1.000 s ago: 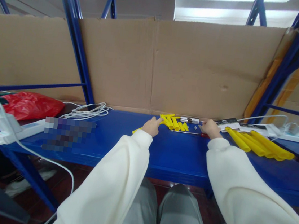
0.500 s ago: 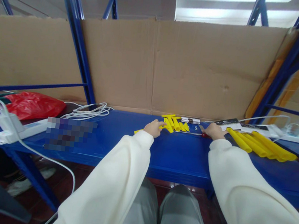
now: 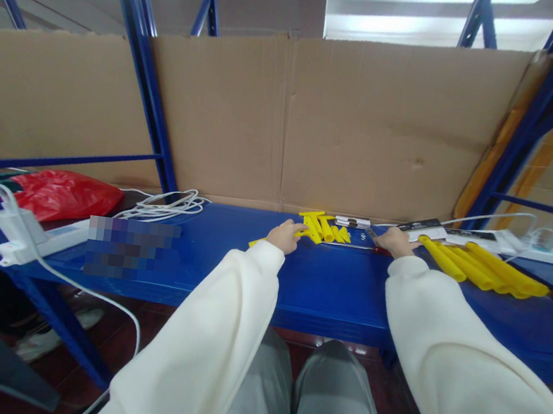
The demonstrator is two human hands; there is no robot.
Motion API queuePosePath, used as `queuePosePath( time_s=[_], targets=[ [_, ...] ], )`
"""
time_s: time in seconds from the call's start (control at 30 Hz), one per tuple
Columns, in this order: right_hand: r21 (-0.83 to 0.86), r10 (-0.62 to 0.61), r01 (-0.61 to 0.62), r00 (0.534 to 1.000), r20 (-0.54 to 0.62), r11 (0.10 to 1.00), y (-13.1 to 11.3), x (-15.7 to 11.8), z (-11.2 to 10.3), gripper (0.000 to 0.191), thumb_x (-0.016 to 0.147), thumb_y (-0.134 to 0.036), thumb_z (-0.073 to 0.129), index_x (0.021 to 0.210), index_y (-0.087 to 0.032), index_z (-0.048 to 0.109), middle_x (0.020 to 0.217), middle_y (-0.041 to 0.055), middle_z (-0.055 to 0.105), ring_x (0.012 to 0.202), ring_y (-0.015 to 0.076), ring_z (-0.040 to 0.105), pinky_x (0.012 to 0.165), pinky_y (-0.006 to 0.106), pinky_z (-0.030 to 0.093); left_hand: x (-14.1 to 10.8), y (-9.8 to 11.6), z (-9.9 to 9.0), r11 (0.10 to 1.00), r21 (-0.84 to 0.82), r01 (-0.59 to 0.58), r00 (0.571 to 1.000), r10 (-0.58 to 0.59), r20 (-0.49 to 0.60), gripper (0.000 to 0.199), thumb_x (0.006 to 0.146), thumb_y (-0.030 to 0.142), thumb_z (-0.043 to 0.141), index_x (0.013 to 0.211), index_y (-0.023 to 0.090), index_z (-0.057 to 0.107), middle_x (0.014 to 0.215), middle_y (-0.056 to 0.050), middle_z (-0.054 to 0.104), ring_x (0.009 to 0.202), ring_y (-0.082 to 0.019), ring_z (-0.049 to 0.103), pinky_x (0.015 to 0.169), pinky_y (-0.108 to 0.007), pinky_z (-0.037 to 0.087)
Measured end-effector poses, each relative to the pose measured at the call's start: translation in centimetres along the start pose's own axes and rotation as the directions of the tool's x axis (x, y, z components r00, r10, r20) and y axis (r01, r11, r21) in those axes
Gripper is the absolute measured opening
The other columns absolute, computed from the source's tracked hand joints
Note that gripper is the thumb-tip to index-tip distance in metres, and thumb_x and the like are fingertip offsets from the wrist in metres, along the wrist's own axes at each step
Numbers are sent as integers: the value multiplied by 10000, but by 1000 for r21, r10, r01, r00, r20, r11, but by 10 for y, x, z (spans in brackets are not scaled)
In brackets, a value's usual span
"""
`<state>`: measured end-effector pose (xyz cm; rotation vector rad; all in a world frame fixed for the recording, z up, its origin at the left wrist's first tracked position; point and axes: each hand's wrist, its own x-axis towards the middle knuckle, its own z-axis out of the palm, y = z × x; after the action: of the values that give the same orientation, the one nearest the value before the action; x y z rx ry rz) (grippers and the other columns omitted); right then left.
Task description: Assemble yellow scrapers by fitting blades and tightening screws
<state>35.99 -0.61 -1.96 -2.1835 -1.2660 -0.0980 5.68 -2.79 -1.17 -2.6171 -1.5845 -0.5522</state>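
Note:
In the head view my left hand (image 3: 283,236), at the middle of the blue shelf, is closed around a yellow plastic piece (image 3: 311,234); part of it is covered by the fingers. To the right, my right hand (image 3: 397,242) is closed at the red handle of a screwdriver (image 3: 379,250), whose thin shaft points left toward the yellow piece. A small grey thing (image 3: 370,234) shows by the right fingertips, too small to name. Between the hands lie yellow tubes (image 3: 325,229), small yellow wedge pieces (image 3: 342,234) and tiny screws (image 3: 363,237).
Several long yellow tubes (image 3: 483,269) lie right of my right hand. Behind it are a black-and-white box (image 3: 425,230) and white power strips (image 3: 543,250). Leftward are coiled white cable (image 3: 170,206), a red plastic bag (image 3: 69,197) and another power strip (image 3: 63,238). Cardboard (image 3: 366,131) walls the back.
The grey thing by the right fingertips has shifted slightly, and the screwdriver's shaft sits a little differently. Both hands stay nearly in place.

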Motion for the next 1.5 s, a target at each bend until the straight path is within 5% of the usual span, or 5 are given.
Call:
queuePosePath(
  time_s=[0.1,0.3,0.67,0.83,1.5],
  targets=[
    [24,-20,20,1000,-9,999,-14,-9,-10,264,778,-381,664,869,-145,739,1053,198,699,1110,368,582,916,510,454,0,1,0,1000,-3,2,1000,-2,0,457,916,166,503,1355,272,577,1175,-82,589,1113,-212,611,973,-305,470],
    [460,-238,190,970,49,867,-54,-34,-12,218,800,-325,641,722,-131,705,701,70,679,720,201,623,679,292,469,-1,2,0,1000,-7,-15,1000,15,3,456,921,161,497,1356,276,574,1187,-85,580,1112,-212,610,984,-312,462],
    [812,-356,-271,794,492,517,-83,-75,-5,237,746,-278,780,683,-160,584,555,-26,571,493,66,474,468,172,366,1,7,1,989,-51,-137,989,134,-67,453,919,144,497,1350,253,580,1097,-74,574,1033,-197,620,965,-326,479],
    [813,-392,-329,749,534,480,-83,-82,-6,253,794,-260,752,673,-159,553,470,-82,441,384,26,298,386,156,278,1,6,1,984,-56,-168,983,163,-86,472,919,134,487,1365,272,561,1063,-62,567,1012,-189,611,970,-335,477],
    [779,-387,-223,767,511,586,-85,-93,-7,237,854,-236,688,670,-150,567,460,-10,533,362,83,453,340,194,355,-6,13,-4,984,124,-129,992,126,28,522,968,197,406,1452,389,444,1134,-61,502,1034,-210,601,844,-297,500]
  ],
)
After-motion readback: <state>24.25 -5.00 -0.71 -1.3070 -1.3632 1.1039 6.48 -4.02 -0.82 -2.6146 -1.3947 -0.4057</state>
